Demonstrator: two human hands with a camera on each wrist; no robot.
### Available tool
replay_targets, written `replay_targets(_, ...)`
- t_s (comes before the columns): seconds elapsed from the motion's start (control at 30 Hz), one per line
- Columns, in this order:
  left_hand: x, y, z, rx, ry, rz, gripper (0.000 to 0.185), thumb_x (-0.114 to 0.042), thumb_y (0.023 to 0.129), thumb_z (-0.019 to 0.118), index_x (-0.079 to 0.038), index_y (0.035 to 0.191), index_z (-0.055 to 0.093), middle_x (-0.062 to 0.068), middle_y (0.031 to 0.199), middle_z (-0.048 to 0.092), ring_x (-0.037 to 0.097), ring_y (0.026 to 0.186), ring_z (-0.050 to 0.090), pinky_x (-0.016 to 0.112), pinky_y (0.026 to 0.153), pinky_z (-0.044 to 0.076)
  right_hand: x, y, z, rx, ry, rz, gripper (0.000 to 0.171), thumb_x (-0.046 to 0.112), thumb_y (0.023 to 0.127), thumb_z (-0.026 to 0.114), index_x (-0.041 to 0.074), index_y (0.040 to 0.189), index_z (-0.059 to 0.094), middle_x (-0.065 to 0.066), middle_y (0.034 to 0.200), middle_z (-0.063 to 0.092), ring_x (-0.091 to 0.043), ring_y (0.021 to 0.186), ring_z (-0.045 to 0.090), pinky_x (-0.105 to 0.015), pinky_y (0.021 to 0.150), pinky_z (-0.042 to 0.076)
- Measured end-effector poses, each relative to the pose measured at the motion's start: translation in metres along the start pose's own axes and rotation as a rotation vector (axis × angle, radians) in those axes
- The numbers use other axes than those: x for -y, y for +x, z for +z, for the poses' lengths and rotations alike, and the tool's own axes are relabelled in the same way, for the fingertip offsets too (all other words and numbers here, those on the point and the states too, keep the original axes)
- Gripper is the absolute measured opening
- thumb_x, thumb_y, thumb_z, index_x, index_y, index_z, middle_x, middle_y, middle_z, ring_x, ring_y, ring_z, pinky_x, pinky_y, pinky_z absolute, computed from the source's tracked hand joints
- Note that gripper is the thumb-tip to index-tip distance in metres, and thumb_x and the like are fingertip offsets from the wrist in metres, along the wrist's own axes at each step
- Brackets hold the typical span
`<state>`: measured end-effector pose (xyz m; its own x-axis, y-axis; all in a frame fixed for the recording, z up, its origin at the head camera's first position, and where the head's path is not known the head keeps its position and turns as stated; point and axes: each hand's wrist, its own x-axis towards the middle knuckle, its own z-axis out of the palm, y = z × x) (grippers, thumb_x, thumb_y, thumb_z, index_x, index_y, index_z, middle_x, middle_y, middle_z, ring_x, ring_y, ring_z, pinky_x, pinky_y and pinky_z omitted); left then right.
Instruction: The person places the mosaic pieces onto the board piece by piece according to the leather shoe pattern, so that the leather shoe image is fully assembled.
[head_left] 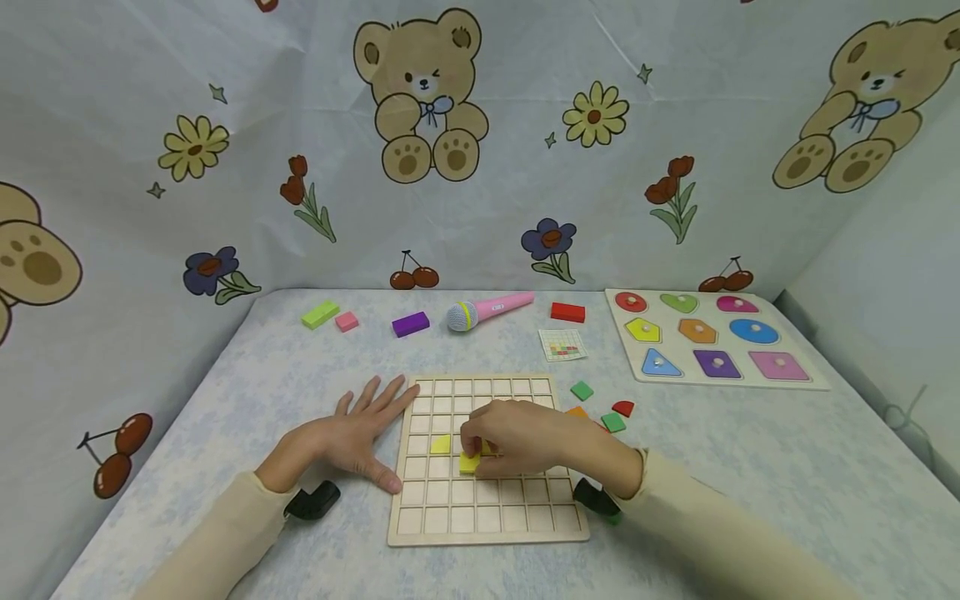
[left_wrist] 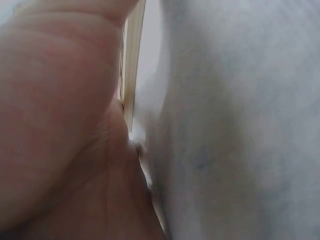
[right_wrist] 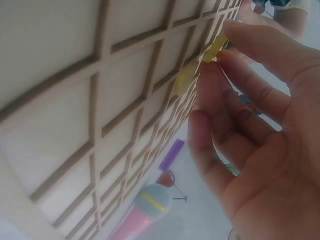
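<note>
The right hand (head_left: 517,437) pinched a yellow tile (head_left: 469,462) over the grid board (head_left: 487,525), whose nine-o'clock edge the flat, spread left hand (head_left: 352,437) braced; tilted, the tile might jam.

Table (head_left: 750,467) covered in pale blue mottled cloth. Lying directly on it: wooden grid board (head_left: 487,508) near the front centre; shape puzzle board (head_left: 806,382) at right rear; pink toy microphone (head_left: 487,312), lime block (head_left: 320,314), small pink block (head_left: 347,321), purple block (head_left: 410,324), red block (head_left: 567,312) and pattern card (head_left: 562,344) along the rear; green pieces (head_left: 582,390) and a red piece (head_left: 623,408) just right of the grid board.
</note>
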<state>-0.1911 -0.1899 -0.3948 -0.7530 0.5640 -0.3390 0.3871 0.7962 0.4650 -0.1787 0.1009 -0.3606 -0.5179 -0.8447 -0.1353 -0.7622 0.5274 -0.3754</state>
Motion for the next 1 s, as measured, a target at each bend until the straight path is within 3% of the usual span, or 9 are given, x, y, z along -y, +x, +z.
replay_targets(0.6,0.0,-0.001,-0.001,-0.003,0.007,-0.006,0.137,-0.068,0.066,0.083,-0.018,0.163,-0.001,0.013,0.169,-0.012,0.046,0.152,-0.016,0.076,0.111,-0.005,0.011,0.011,0.001,0.02,-0.107,-0.005,0.008,0.015,0.09,0.073,0.021,0.094,0.07,0.012,0.086,0.061,-0.001,0.075,0.052,-0.02,0.07,0.047)
replay_targets(0.83,-0.001,-0.001,0.0,-0.004,0.003,-0.007,0.136,-0.067,0.067,0.083,-0.018,0.163,0.0,0.014,0.169,-0.011,0.046,0.152,-0.015,0.076,0.111,-0.004,0.012,0.013,0.001,0.011,-0.145,0.007,0.008,0.016,0.095,0.068,0.021,0.09,0.071,0.011,0.084,0.063,-0.002,0.078,0.054,-0.02,0.07,0.048)
replay_targets(1.0,-0.003,-0.001,0.0,-0.004,-0.009,0.013,0.136,-0.072,0.066,0.08,-0.021,0.163,0.0,0.013,0.169,-0.012,0.046,0.151,-0.018,0.076,0.11,-0.008,0.002,0.001,-0.004,-0.005,-0.081,0.005,0.004,0.021,0.094,0.071,0.022,0.097,0.074,0.013,0.09,0.065,-0.003,0.081,0.058,-0.018,0.074,0.049)
